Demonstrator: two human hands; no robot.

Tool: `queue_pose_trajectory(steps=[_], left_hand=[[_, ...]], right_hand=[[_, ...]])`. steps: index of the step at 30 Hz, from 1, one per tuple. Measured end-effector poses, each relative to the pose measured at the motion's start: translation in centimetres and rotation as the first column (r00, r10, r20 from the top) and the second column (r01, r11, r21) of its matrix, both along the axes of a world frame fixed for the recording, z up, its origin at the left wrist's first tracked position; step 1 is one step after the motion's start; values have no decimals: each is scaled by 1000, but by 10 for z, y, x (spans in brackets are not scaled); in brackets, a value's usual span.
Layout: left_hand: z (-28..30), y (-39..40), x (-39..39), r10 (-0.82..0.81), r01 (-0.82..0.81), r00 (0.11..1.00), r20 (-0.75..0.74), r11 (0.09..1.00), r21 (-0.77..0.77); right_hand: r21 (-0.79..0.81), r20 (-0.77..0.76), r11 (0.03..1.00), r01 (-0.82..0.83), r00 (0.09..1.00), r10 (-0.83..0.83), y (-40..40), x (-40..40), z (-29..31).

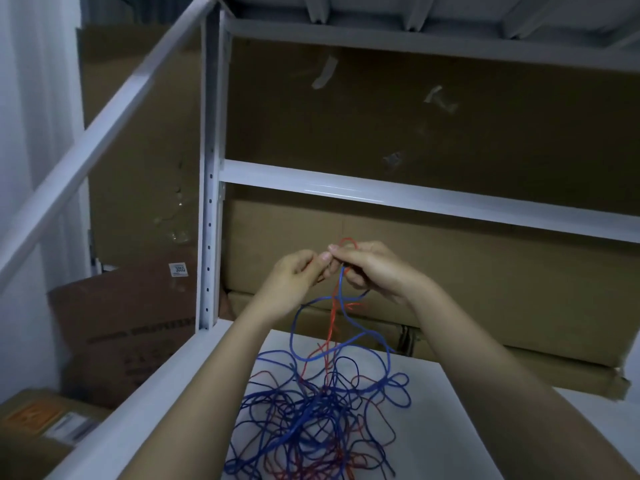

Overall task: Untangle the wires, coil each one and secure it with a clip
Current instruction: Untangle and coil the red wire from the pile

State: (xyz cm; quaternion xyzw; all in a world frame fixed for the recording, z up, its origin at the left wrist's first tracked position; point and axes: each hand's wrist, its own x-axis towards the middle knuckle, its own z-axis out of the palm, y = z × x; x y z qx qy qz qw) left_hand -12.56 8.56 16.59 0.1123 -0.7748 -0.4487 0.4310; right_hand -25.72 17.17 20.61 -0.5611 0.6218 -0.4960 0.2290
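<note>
A tangle of blue wire and red wire lies on a white sheet on the shelf in front of me. Both hands are raised above the heap, fingertips almost meeting. My right hand pinches a small red loop at the top and curls round blue and red strands that hang down to the pile. My left hand pinches the wire beside it with thumb and forefinger. No clip is visible.
A white metal shelving frame stands left of the hands, with a crossbar behind them. Cardboard boxes fill the back of the shelf. More cardboard boxes sit on the floor to the left.
</note>
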Motion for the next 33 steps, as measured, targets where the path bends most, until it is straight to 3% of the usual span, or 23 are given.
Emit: queue_pose_trajectory(steps=[4, 9, 15, 19, 24, 28, 31, 33], left_hand=[[3, -1, 11, 53, -32, 990, -128, 987, 157], [-5, -13, 21, 105, -40, 973, -205, 953, 301], [-21, -37, 24, 239, -137, 947, -213, 904, 404], [-31, -43, 22, 275, -155, 940, -204, 873, 462], [-46, -50, 22, 263, -157, 948, -177, 875, 458], [-57, -55, 22, 239, -161, 963, -121, 876, 454], [-53, -56, 21, 207, -136, 972, -114, 885, 445], [-46, -56, 20, 178, -112, 977, -116, 894, 433]], right_hand=[[-110, -37, 992, 60, 997, -64, -4, -10, -27], [-7, -38, 998, 69, 997, -69, -1, -12, -77], [37, 125, 995, 96, 987, -100, 13, -14, -116], [98, -105, 958, 271, 960, -260, 15, -9, -145], [-41, 307, 851, 524, 817, -488, 19, -3, -169], [-209, 125, 765, 609, 793, -597, 14, 9, -150], [-309, 275, 720, 621, 783, -557, 7, 18, -98], [-385, 297, 674, 630, 776, -556, 2, 24, -62]])
